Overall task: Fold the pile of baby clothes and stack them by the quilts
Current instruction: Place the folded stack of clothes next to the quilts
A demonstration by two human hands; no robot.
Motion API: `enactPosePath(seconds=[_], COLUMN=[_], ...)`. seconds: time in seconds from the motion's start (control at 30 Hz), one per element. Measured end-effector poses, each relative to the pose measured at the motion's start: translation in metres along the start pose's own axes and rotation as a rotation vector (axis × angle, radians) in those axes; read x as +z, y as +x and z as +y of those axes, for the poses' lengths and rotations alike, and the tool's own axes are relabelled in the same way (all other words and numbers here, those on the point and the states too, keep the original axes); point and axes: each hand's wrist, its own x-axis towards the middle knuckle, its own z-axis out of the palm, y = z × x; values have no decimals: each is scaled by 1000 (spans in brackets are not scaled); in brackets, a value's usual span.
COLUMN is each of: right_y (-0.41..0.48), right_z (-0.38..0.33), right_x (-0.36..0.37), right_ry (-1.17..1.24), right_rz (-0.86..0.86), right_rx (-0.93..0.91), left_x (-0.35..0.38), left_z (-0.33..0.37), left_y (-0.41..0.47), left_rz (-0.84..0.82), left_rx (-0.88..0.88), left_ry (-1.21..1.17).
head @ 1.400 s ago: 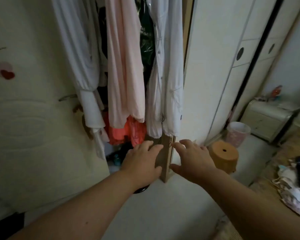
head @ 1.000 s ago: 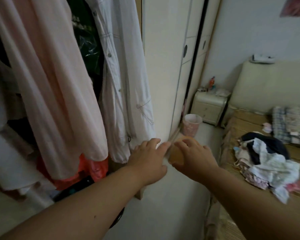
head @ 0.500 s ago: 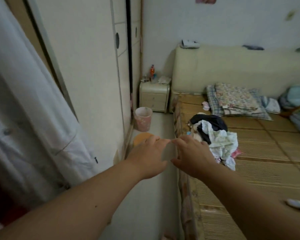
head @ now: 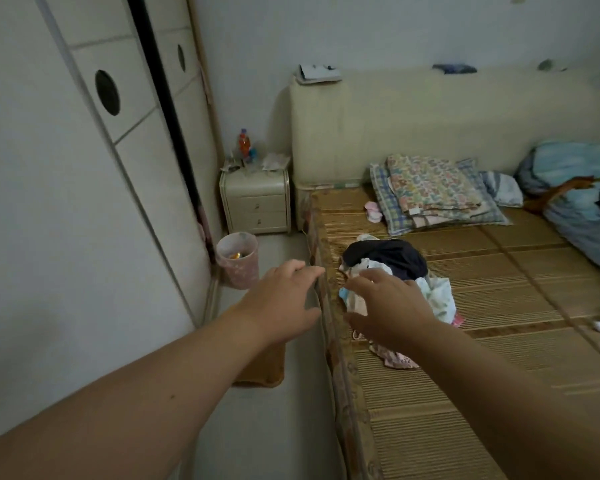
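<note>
Bed (head: 520,306) fills the right side of the view, running away from the person. Quilts (head: 437,188) lie folded at its head, well beyond the hands and a little to the right. Between them and the hands sits the pile of baby clothes (head: 392,256), near the bed's left edge and strung out roughly along that edge toward the quilts. The right hand (head: 392,310) is plainly the nearer. It hangs over the pile's near part, fingers spread and loose, gripping nothing, though whether it touches cloth cannot be told. The left hand (head: 284,299) is slack and empty, off the bed above the floor (head: 288,427), so it would have to cross the edge rightward.
</note>
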Motion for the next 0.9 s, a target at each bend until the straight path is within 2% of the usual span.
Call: enactPosePath(seconds=[0.27, 0.5, 0.67, 0.9], right_y=[102, 196, 218, 223], right_z=[46, 73, 91, 147], right_x=[2, 4, 9, 16], right_ry=[-30, 2, 10, 45], right_rz=[24, 21, 59, 65], right_rx=[151, 368, 491, 662], left_x=[-4, -9, 2, 35], left_z=[-23, -55, -54, -14], left_y=[143, 269, 331, 390], left_rz=[-42, -112, -148, -212], left_rx=[178, 419, 512, 695], left_ry=[75, 192, 147, 105])
